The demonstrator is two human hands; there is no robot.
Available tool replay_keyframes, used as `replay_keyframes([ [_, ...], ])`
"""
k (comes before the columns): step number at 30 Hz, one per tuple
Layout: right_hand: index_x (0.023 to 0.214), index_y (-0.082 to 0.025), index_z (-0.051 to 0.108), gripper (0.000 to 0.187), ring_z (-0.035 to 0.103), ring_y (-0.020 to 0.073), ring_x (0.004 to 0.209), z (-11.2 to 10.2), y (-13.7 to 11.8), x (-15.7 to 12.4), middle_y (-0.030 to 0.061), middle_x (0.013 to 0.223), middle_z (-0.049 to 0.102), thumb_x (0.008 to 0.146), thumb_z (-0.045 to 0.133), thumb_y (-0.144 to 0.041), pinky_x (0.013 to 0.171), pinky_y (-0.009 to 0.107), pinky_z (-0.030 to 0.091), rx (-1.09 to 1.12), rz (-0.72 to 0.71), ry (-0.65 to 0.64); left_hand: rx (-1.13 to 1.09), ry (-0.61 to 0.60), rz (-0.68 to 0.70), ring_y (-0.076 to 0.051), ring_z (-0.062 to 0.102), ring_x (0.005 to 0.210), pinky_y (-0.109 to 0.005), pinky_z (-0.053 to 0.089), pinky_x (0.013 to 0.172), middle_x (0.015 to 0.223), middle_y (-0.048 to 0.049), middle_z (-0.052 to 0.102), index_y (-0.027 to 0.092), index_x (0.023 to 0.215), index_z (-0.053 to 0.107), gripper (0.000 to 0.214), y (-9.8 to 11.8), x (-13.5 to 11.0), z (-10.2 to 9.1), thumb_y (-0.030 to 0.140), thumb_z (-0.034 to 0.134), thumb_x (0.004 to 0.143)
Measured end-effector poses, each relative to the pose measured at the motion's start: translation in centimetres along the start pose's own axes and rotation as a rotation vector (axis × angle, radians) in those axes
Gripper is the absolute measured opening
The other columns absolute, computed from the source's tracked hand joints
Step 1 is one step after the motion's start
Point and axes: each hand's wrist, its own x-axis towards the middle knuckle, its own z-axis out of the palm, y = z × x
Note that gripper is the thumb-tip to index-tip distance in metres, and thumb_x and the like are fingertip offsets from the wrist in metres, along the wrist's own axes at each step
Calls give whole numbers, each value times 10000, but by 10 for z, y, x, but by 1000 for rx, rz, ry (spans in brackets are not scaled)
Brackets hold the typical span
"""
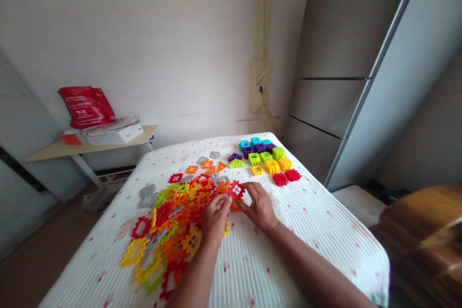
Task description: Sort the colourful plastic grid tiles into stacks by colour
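Note:
A red interlocking building tile (237, 190) with a four-pane window cutout is held up over the table. My right hand (261, 206) grips its right edge between thumb and fingers. At the tile's lower left corner, the closed fingertips of my left hand (216, 208) pinch it. Below and left of my hands spreads a loose pile of tiles (182, 211) in red, orange, yellow, green and grey. My left forearm hides part of that pile. Beyond my right hand, sorted stacks stand in colour groups: red (280, 179), yellow (272, 167), green (254, 159), purple (247, 152) and blue (244, 145).
A white quilted cloth with red specks (306, 231) covers the table. Behind it is a wall with a taped socket (260, 88). A refrigerator (328, 106) stands at the right. On a side shelf (46, 151) at the left lie a red bag (86, 108) and a white box (117, 134).

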Motion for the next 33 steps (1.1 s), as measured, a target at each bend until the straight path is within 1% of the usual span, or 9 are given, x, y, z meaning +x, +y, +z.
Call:
replay_keyframes([
  [2, 1059, -176, 582, 290, 552, 221, 940, -9, 14, 3, 95, 1005, 619, 807, 595, -318, 825, 337, 449, -83, 44, 33, -1, 24, 25, -112, 581, 579, -214, 427, 508, 832, -63, 688, 152, 898, 642, 412, 0, 2, -3, 440, 685, 607],
  [3, 1051, -172, 590, 287, 552, 223, 941, -15, 23, 4, 96, 999, 624, 809, 595, -326, 832, 338, 440, -142, 82, 47, 6, 32, 37, -124, 599, 609, -219, 441, 526, 855, -72, 692, 151, 906, 642, 417, 0, 3, -5, 443, 682, 612],
  [5, 1044, -166, 601, 287, 549, 229, 944, -28, 43, 6, 98, 991, 632, 814, 589, -338, 847, 343, 420, -277, 184, 56, 33, 41, 59, -154, 628, 668, -231, 463, 559, 836, -78, 696, 146, 892, 645, 410, -1, 6, -9, 456, 671, 625],
  [8, 1038, -158, 612, 292, 538, 236, 959, -45, 68, 5, 104, 995, 635, 822, 575, -350, 832, 326, 405, -473, 366, 33, 71, 32, 100, -196, 651, 750, -255, 489, 616, 813, -81, 703, 146, 865, 652, 401, -3, 8, -12, 476, 659, 637],
  [11, 1039, -167, 611, 300, 529, 230, 968, -55, 80, 4, 100, 987, 631, 841, 541, -380, 772, 295, 406, -597, 519, -18, 101, 16, 134, -216, 658, 805, -280, 502, 696, 838, -87, 711, 149, 846, 659, 390, -5, 10, -13, 478, 658, 636],
  [14, 1014, -173, 608, 293, 527, 230, 967, -57, 82, 3, 99, 971, 625, 858, 505, -398, 713, 282, 405, -652, 606, -71, 114, 18, 144, -217, 660, 825, -290, 500, 747, 846, -89, 713, 151, 844, 659, 380, -5, 11, -14, 469, 658, 636],
  [19, 982, -163, 601, 273, 531, 228, 965, -56, 78, 5, 109, 977, 613, 851, 518, -387, 706, 280, 401, -680, 648, -139, 87, 28, 148, -217, 663, 822, -296, 500, 764, 843, -88, 714, 151, 825, 657, 372, -2, 11, -14, 459, 673, 618],
  [28, 992, -166, 585, 284, 537, 232, 970, -49, 89, 4, 107, 984, 602, 847, 501, -394, 669, 276, 411, -674, 668, -127, 107, 23, 151, -217, 661, 831, -298, 498, 763, 853, -94, 713, 147, 839, 658, 331, -3, 12, -15, 421, 651, 653],
  [33, 999, -165, 573, 279, 553, 236, 958, -47, 89, 2, 109, 983, 597, 842, 503, -385, 658, 277, 421, -677, 684, -123, 99, 21, 149, -219, 665, 826, -299, 501, 762, 850, -95, 714, 143, 842, 662, 360, -4, 13, -15, 439, 663, 638],
])
